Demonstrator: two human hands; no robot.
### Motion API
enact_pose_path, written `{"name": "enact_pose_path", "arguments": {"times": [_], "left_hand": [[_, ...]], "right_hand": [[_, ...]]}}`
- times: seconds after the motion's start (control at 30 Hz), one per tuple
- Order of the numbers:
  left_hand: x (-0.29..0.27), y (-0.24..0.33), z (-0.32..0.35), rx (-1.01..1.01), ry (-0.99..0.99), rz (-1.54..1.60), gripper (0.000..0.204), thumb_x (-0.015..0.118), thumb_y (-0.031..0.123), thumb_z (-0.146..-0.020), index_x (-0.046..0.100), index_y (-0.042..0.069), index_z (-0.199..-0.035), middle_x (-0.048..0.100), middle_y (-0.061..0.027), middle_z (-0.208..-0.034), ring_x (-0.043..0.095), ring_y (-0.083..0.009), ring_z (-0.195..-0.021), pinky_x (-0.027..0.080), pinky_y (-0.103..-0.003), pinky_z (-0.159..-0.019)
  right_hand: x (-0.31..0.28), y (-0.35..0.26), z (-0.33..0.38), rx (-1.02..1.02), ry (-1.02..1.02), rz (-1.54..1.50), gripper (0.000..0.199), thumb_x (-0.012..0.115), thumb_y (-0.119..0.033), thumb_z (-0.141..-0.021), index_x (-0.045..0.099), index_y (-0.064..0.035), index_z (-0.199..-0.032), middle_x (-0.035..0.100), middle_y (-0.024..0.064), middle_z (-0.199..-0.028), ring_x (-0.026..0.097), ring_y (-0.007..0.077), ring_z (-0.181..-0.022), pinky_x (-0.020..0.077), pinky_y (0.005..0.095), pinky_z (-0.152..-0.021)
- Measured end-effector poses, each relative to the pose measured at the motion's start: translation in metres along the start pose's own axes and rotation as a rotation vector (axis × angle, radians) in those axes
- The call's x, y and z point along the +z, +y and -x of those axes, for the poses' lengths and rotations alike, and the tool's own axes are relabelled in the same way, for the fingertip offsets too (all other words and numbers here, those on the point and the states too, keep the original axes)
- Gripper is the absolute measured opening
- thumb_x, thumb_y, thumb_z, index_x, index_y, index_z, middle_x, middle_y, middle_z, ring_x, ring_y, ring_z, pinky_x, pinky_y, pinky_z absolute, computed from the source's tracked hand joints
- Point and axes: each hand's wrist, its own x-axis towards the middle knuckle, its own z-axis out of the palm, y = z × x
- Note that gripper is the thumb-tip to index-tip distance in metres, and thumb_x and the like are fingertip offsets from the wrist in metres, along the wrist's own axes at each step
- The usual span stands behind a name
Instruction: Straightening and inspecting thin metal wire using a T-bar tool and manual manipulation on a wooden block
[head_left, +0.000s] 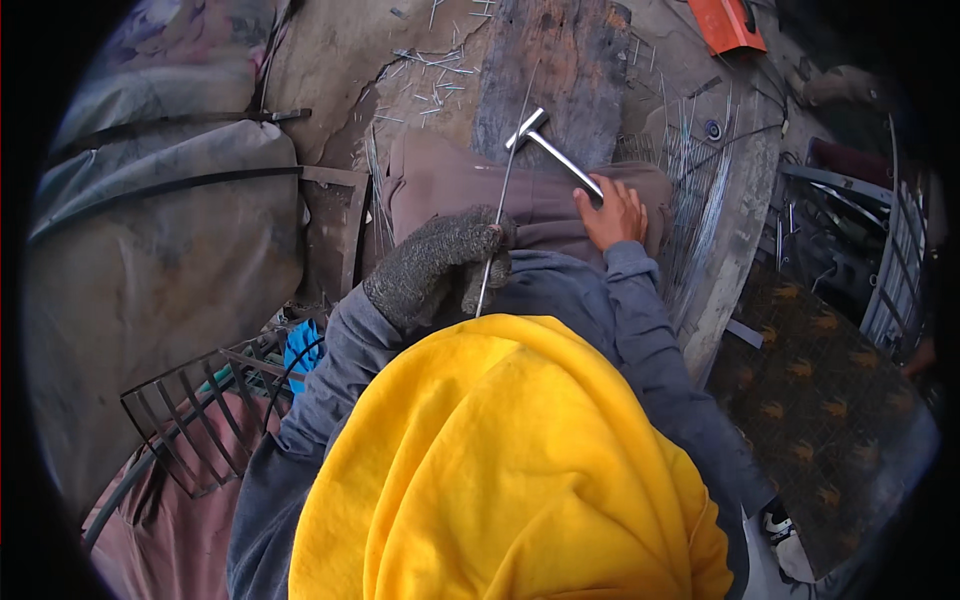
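Note:
My left hand [440, 262], in a dark grey knitted glove, is closed around a thin metal rod [506, 180]. The rod slants up and away over my lap toward a worn wooden plank [553, 75]. Bare, my right hand [617, 215] grips the handle end of a silver hammer [562, 157]. The hammer's head is at the rod, over the near end of the plank; whether the two touch, I cannot tell. Brown cloth [440, 180] covers my legs under both hands.
Short cut rod pieces [435, 62] lie scattered left of the plank. Long thin rods [700, 190] are bunched at the right. An orange metal object [727, 28] sits far right. A black barred frame [200, 415] stands lower left, and yellow cloth [510, 460] fills the lower middle.

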Motion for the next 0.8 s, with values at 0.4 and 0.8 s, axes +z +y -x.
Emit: {"name": "enact_pose_path", "arguments": {"times": [0.4, 0.8], "left_hand": [[0.057, 0.015, -0.031, -0.016, -0.133, 0.371, 0.022, 0.058, 0.02, -0.096, 0.066, 0.001, -0.103, 0.069, -0.0076, -0.074, 0.063, -0.015, -0.055, 0.052, -0.024, -0.047], [0.052, 0.025, -0.039, 0.113, -0.308, 0.432, 0.043, 0.048, 0.024, -0.1, 0.047, -0.002, -0.135, 0.069, -0.004, -0.094, 0.066, -0.0109, -0.068, 0.056, -0.024, -0.059]], "right_hand": [[-0.003, -0.001, 0.002, 0.058, 0.077, -0.02, 0.033, 0.061, -0.044, -0.087, 0.066, -0.0219, -0.11, 0.063, 0.0029, -0.112, 0.054, 0.0258, -0.112, 0.0393, 0.0449, -0.098], [0.005, 0.005, -0.003, 0.073, 0.004, 0.058, 0.034, 0.061, -0.044, -0.086, 0.066, -0.0211, -0.11, 0.063, 0.004, -0.11, 0.054, 0.0266, -0.111, 0.0395, 0.0435, -0.098]]}}
